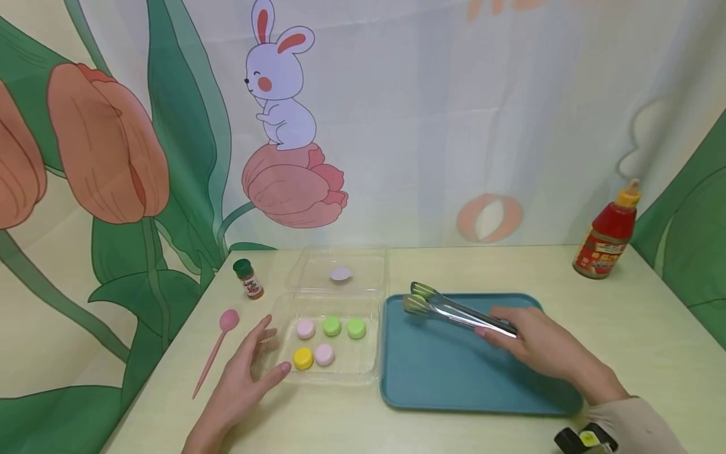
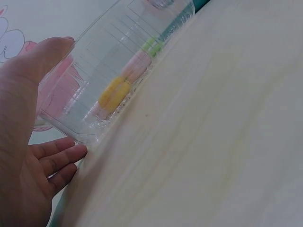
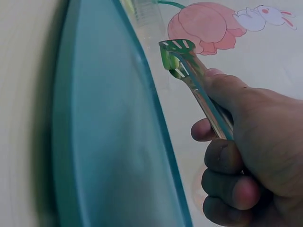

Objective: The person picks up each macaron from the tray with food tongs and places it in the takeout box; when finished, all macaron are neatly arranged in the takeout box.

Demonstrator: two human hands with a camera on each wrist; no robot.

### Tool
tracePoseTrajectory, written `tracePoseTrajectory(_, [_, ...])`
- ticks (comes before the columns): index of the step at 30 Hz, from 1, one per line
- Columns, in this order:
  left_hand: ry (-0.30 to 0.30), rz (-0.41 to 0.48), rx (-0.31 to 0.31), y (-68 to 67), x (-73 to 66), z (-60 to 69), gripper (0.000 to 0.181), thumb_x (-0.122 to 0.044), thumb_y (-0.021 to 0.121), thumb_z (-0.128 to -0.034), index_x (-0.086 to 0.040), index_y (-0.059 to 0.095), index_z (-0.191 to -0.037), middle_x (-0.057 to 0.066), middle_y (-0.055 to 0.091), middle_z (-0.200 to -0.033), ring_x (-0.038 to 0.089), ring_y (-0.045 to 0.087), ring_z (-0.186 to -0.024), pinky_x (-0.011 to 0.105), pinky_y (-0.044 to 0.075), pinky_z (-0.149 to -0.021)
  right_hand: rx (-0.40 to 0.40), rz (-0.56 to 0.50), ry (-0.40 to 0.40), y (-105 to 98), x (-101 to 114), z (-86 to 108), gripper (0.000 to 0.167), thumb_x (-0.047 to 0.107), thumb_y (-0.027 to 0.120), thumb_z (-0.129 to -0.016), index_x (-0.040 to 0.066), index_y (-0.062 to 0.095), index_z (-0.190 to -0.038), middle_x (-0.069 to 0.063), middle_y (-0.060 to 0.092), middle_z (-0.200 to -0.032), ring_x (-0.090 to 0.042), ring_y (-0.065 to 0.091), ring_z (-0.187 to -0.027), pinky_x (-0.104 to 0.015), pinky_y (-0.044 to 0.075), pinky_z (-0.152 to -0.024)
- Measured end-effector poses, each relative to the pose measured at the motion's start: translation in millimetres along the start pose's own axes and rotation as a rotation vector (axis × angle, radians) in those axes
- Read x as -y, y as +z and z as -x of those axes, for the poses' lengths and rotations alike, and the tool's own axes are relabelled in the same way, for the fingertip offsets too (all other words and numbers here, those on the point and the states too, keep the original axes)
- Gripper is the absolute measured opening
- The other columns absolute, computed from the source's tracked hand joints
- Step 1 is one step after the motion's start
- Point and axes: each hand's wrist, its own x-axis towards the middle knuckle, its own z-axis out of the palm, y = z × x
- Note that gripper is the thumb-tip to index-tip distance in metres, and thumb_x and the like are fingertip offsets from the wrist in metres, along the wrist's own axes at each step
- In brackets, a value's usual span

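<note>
My right hand grips metal tongs above a blue tray. In the right wrist view, a green piece, apparently a macaron, sits between the slotted tong heads. Left of the tray lies a clear plastic box with its lid folded back. Inside are two green macarons, two pale pink ones and a yellow one. My left hand is beside the box's left end, fingers spread and loosely bent; whether it touches the box, I cannot tell.
A pink spoon and a green-capped spice jar are at the left. A red sauce bottle stands at the back right. One small pale oval shows at the lid. Behind the table hangs a printed curtain.
</note>
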Motion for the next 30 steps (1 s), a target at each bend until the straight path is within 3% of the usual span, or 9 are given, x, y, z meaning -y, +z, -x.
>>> tracePoseTrajectory(10, [-0.008, -0.008, 0.001, -0.1, 0.5, 0.0, 0.093, -0.035, 0.085, -0.1010, -0.022, 0.032, -0.176, 0.012, 0.059, -0.162, 0.033, 0.063, -0.144, 0.002, 0.029, -0.114, -0.037, -0.051, -0.109, -2, 25, 2.9, 0.018, 0.047, 0.070, -0.110, 0.030, 0.070, -0.105, 0.014, 0.052, -0.074, -0.002, 0.046, -0.062, -0.024, 0.038, -0.057])
tracePoseTrajectory(21, [-0.002, -0.004, 0.004, -2.1, 4.7, 0.4, 0.093, -0.036, 0.085, -0.1015, -0.020, 0.031, -0.176, 0.014, 0.058, -0.162, 0.035, 0.063, -0.145, 0.004, 0.030, -0.115, 0.073, -0.139, -0.218, 16, 60, -2.2, 0.020, 0.046, 0.066, -0.113, 0.029, 0.069, -0.104, 0.016, 0.056, -0.075, 0.000, 0.046, -0.059, -0.022, 0.041, -0.053])
tracePoseTrajectory(24, [-0.023, -0.016, 0.007, -2.1, 5.5, 0.6, 0.094, -0.038, 0.085, -0.1015, -0.021, 0.031, -0.177, 0.013, 0.058, -0.163, 0.034, 0.062, -0.146, 0.016, 0.037, -0.121, 0.106, -0.132, -0.230, 22, 66, -6.6, 0.023, 0.051, 0.065, -0.112, 0.031, 0.068, -0.100, 0.018, 0.057, -0.074, 0.000, 0.047, -0.057, -0.021, 0.040, -0.052])
tracePoseTrajectory(26, [-0.031, -0.023, 0.011, -1.8, 5.2, 0.5, 0.094, -0.038, 0.085, -0.1015, -0.022, 0.030, -0.177, 0.012, 0.058, -0.163, 0.034, 0.062, -0.146, 0.031, 0.042, -0.126, 0.134, -0.126, -0.229, 25, 70, -9.8, 0.026, 0.054, 0.063, -0.112, 0.032, 0.067, -0.098, 0.018, 0.057, -0.072, 0.001, 0.044, -0.056, -0.021, 0.038, -0.051])
tracePoseTrajectory(28, [-0.035, -0.026, 0.014, -1.5, 4.6, 0.1, 0.094, -0.039, 0.084, -0.1014, -0.024, 0.030, -0.177, 0.012, 0.057, -0.164, 0.034, 0.062, -0.146, 0.046, 0.043, -0.127, 0.161, -0.118, -0.234, 26, 75, -13.0, 0.028, 0.056, 0.062, -0.112, 0.032, 0.068, -0.099, 0.018, 0.059, -0.071, 0.001, 0.043, -0.054, -0.021, 0.037, -0.051])
tracePoseTrajectory(30, [-0.033, -0.029, 0.015, -1.6, 3.8, -0.4, 0.094, -0.040, 0.084, -0.1015, -0.024, 0.030, -0.177, 0.012, 0.057, -0.164, 0.034, 0.062, -0.146, 0.053, 0.042, -0.127, 0.186, -0.108, -0.236, 25, 79, -16.0, 0.030, 0.057, 0.060, -0.112, 0.030, 0.070, -0.101, 0.017, 0.059, -0.070, 0.001, 0.042, -0.053, -0.022, 0.037, -0.050])
